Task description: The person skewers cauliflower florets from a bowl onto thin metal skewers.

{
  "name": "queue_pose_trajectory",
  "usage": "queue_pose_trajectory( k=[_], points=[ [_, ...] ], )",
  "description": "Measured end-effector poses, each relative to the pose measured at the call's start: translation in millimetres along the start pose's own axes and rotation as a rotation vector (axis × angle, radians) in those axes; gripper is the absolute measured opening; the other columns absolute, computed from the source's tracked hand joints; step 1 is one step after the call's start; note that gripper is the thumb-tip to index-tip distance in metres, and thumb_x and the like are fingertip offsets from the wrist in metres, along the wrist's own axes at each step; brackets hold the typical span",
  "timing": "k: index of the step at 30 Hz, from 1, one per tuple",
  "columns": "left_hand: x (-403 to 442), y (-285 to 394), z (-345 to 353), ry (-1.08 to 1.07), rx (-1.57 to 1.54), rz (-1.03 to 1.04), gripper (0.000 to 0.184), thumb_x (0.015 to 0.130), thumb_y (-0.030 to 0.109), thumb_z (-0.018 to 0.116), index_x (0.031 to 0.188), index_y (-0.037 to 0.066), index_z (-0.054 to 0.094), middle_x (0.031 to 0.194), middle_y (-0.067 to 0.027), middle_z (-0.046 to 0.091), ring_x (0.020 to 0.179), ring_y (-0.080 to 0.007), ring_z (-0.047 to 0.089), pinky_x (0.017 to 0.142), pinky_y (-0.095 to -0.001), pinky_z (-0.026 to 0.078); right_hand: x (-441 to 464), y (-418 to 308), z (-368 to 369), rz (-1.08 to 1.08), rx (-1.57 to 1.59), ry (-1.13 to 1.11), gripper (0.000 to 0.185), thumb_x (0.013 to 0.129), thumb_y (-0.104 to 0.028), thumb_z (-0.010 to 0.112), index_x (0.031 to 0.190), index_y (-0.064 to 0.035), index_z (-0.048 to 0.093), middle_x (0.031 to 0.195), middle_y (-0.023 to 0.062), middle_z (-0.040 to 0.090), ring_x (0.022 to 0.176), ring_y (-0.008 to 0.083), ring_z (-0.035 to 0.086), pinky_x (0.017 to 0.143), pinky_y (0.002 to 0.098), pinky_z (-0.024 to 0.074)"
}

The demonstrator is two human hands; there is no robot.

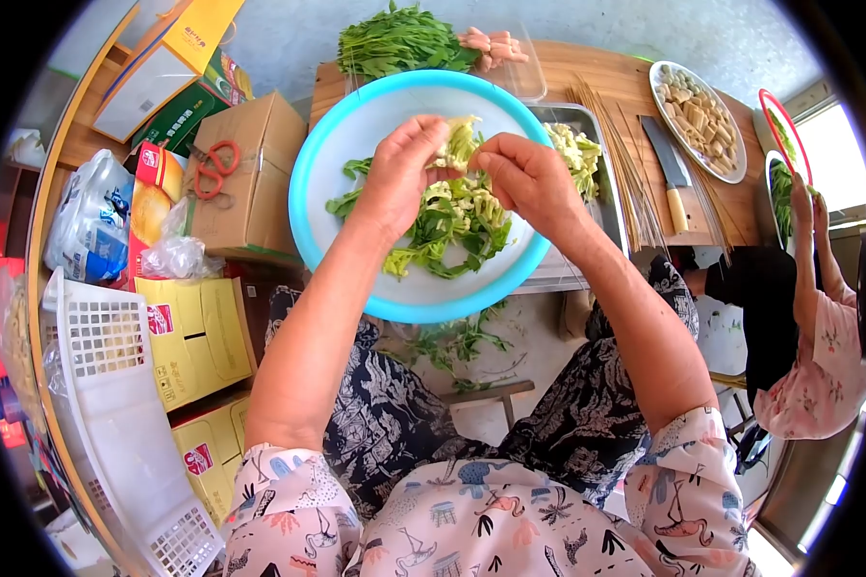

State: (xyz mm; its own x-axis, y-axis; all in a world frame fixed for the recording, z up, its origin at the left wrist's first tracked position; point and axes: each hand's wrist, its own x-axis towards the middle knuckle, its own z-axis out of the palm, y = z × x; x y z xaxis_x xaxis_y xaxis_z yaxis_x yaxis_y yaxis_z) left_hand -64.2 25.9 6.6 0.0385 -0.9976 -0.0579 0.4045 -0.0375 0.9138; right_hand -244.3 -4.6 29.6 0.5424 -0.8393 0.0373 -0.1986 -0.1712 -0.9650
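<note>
My left hand (409,171) pinches a pale green cauliflower piece (461,140) above a white basin with a blue rim (303,207). My right hand (531,181) has its fingers closed at the right side of that same piece; the exact contact is partly hidden. Below both hands, cut cauliflower florets and green leaves (462,231) lie in the basin. Behind my right hand a metal tray (611,183) holds more cauliflower florets (575,154).
A cleaver (666,154), thin skewers (625,163) and a plate of skewer food (738,168) are on the wooden table. Leafy greens (399,43) sit at the back. Red scissors (216,170) rest by a cardboard box (250,173). Another person's hands (803,207) are at the right.
</note>
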Motion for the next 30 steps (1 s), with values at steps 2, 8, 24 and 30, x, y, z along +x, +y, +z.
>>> queue_pose_trajectory(
  k=[2, 8, 24, 30],
  points=[
    [1, 1, -1, 0.051, -0.072, -0.009, 0.020, 0.095, 0.024, 0.054, 0.103, 0.006, 0.055, 0.101, -0.0064, 0.061, 0.089, -0.0147, 0.061, 0.079, -0.0337, 0.051, 3, 0, -3, -0.009, 0.072, 0.024, 0.016, 0.093, -0.015, 0.054, 0.089, -0.0013, 0.062, 0.056, -0.0015, 0.049, 0.051, 0.0050, 0.046, 0.045, 0.0229, 0.0365],
    [12, -3, -18, 0.060, 0.388, -0.066, 0.020, 0.095, 0.021, 0.053, 0.104, 0.004, 0.059, 0.098, -0.0059, 0.063, 0.088, -0.0160, 0.063, 0.076, -0.0299, 0.052, 3, -6, -21, 0.010, 0.154, 0.104, 0.019, 0.093, -0.016, 0.053, 0.088, -0.0018, 0.064, 0.051, -0.0038, 0.044, 0.046, 0.0027, 0.037, 0.042, 0.0204, 0.0275],
    [29, -74, -58, -0.147, 1.560, 0.108, 0.019, 0.080, 0.009, 0.056, 0.097, 0.006, 0.064, 0.098, -0.0170, 0.061, 0.092, -0.0347, 0.059, 0.081, -0.0439, 0.046, -3, -6, -33, -0.061, 0.084, 0.098, 0.018, 0.093, -0.016, 0.052, 0.089, -0.0016, 0.063, 0.052, -0.0023, 0.048, 0.047, 0.0037, 0.043, 0.044, 0.0225, 0.0332],
    [19, -66, -55, -0.148, 1.674, -0.072, 0.029, 0.080, 0.010, 0.058, 0.109, 0.010, 0.062, 0.106, -0.0155, 0.062, 0.101, -0.0336, 0.058, 0.084, -0.0443, 0.047, -6, -8, -34, -0.055, 0.065, 0.095, 0.019, 0.093, -0.016, 0.053, 0.090, -0.0010, 0.063, 0.052, -0.0019, 0.048, 0.048, 0.0040, 0.043, 0.044, 0.0226, 0.0338]
  ],
)
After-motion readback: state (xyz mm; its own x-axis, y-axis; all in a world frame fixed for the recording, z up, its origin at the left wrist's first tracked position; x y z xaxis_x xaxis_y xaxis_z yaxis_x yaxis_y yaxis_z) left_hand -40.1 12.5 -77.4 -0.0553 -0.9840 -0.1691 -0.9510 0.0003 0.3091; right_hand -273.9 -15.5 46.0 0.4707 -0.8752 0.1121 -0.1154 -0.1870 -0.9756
